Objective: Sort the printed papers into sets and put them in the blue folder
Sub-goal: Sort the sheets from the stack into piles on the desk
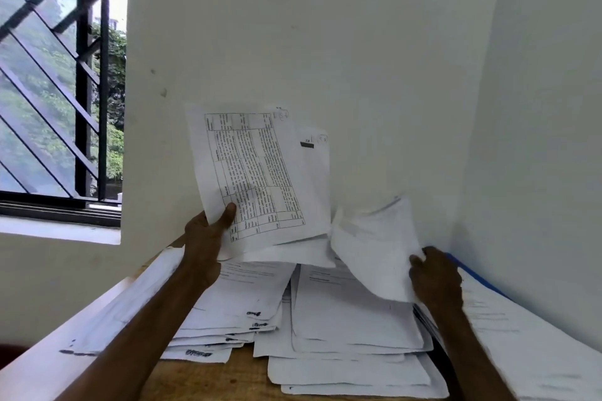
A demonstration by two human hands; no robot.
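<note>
Papers (257, 172) upright: left hand (205, 238) pinching, right hand (436, 277) apparently gripping.

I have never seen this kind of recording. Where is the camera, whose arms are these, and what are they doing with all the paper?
There is no machine here. A person wears one wide camera on the head, so you look down along their own two arms. The left hand holds up a few printed sheets, thumb on the front; the top one shows a table of text. The right hand grips a bent sheet by its edge. Below, loose paper piles lie on a wooden table. A blue edge near the wall is probably the folder. A barred window is at the left.
</note>
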